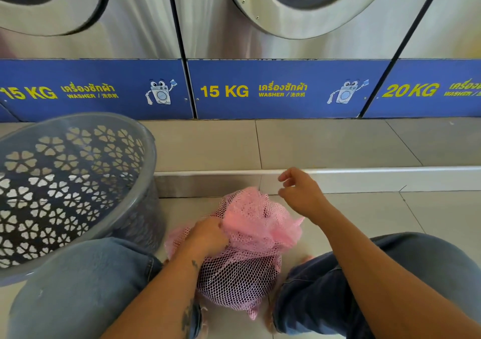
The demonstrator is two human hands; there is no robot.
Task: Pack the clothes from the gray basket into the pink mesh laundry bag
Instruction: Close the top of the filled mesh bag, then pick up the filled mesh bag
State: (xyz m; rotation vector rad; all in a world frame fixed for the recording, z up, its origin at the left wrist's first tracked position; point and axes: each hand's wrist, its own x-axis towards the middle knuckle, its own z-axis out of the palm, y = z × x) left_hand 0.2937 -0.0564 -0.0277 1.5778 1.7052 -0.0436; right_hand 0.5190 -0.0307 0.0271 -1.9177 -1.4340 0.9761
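Observation:
The pink mesh laundry bag sits on the floor between my knees, bulging with dark clothes that show through the net. My left hand is closed on the bunched top of the bag. My right hand hovers just above and right of the bag's mouth, fingers loosely curled with the thumb and forefinger close together; whether it pinches a thin cord I cannot tell. The gray basket with flower-shaped holes stands tilted at the left; no clothes show inside it.
Steel washing machines with blue 15 KG and 20 KG panels line the back. They stand on a tiled step with a metal edge just beyond the bag. My jeans-clad knees flank the bag on both sides.

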